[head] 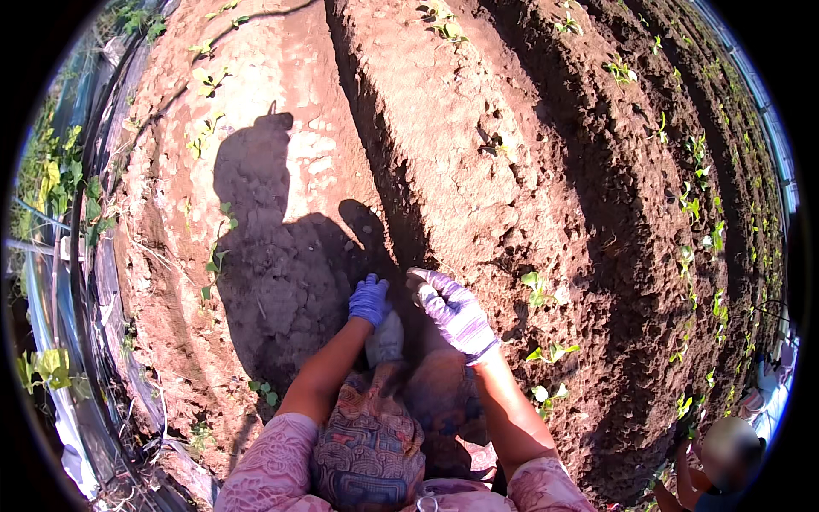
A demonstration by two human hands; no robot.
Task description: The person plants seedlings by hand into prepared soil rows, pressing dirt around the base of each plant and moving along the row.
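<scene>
Both of my hands wear purple knit gloves. My left hand [369,299] is in front of my bent knee, beside a pale shoe [386,339], with its fingers curled and partly in shade. Between the soil ridges runs a dark furrow [377,150], and my right hand [453,313] hovers near its lower end. Its thumb and fingers are drawn together; whether anything is pinched there cannot be made out. To the right of that hand, small green seedlings [536,288] grow in the cracked brown soil [448,166].
More seedlings [217,262] line the ridge on my left. A thin dark hose [182,89] crosses the soil at the upper left. Boards and plastic sheeting [54,307] edge the plot there. At the lower right is another person [729,457]. My shadow [256,185] covers the ground ahead.
</scene>
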